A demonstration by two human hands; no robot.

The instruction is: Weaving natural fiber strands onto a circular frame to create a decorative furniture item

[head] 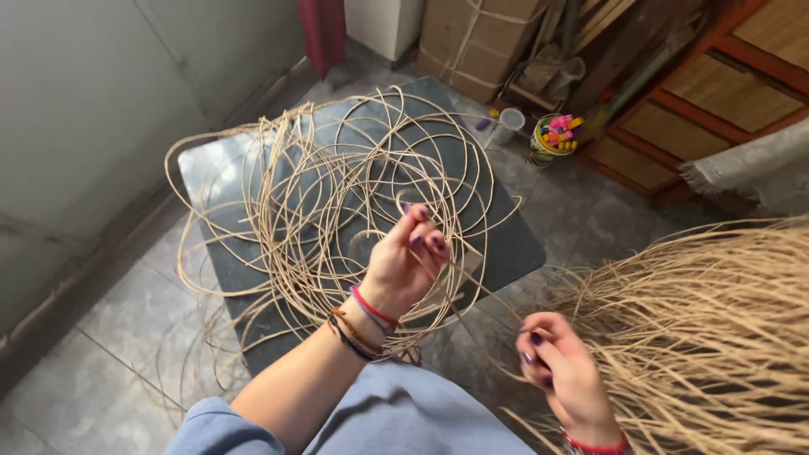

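Nearest us, our right hand (pixel 566 375) pinches one thin cane strand (pixel 472 282) that runs up to our left hand (pixel 404 261), fingers closed around it above the loose cane coil (pixel 337 185) on the dark slab (pixel 514 244). Pulling hard could snag the coil or kink the strand. Straw bundle (pixel 708 329) is cut off at right; fingertip contact is hard to make out.

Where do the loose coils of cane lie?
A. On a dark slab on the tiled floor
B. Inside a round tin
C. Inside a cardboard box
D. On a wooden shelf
A: the coils of cane spread over the dark slab, which rests on the tiled floor, under the raised left hand.
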